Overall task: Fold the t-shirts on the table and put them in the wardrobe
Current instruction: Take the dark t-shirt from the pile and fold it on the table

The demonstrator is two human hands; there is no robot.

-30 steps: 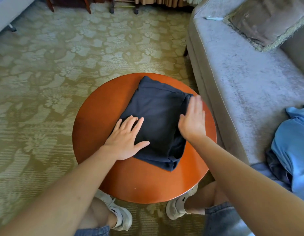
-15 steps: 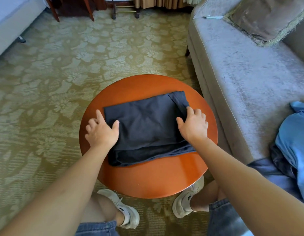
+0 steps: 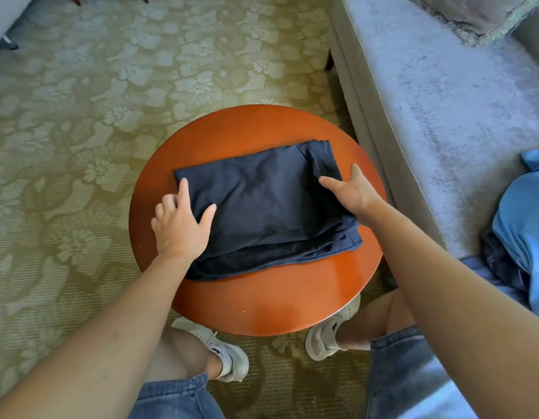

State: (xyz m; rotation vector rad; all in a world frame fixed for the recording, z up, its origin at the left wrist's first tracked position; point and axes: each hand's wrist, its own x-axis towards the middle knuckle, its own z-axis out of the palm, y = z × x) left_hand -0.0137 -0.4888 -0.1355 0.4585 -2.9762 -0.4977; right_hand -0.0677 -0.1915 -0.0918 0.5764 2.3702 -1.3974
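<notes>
From the head view, the folded dark t-shirt (image 3: 262,207) lies at the middle of the round surface (image 3: 262,306). My left hand (image 3: 180,225) sits on its 9 o'clock edge and my right hand (image 3: 350,192) on its 3 o'clock edge, thumbs on top. I cannot tell whether the fingers hook underneath. It looks light, soft and floppy, with loose layers at 6 o'clock. I judge it best lifted from under both side edges.

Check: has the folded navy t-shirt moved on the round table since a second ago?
Yes. The navy t-shirt has turned on the table: its long side now runs crosswise, toward the sofa.
</notes>
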